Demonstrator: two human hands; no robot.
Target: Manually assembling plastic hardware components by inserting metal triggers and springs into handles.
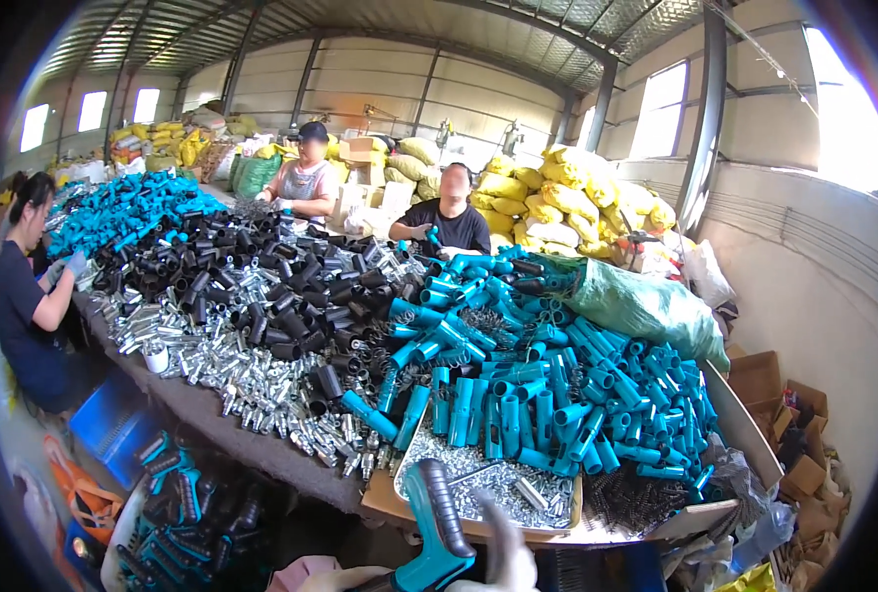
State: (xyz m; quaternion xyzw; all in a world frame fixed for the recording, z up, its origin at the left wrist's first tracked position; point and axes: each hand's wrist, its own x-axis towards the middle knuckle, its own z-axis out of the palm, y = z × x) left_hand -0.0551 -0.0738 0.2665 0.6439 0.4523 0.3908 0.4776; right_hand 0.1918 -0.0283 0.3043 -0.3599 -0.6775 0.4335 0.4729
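Observation:
At the bottom edge my gloved left hand [329, 578] is closed on the black end of a teal pistol-shaped tool [425, 567] with a black ribbed grip. The tool's grip points up, in front of the tray. Close at the tool's right side is my gloved right hand [510, 564]. Motion smears its raised fingers, and whether it grips the tool is unclear. Just beyond them sits a shallow tray [575, 513] of small shiny metal parts. A metal rod lies across the tray beside the grip.
Teal tubes [548, 395], black sleeves [261, 316] and metal fittings [252, 380] heap the table. Dark springs [626, 498] lie right of the tray. Assembled teal-and-black tools [178, 533] fill a container lower left, near a blue crate [113, 429]. Three people work around the table.

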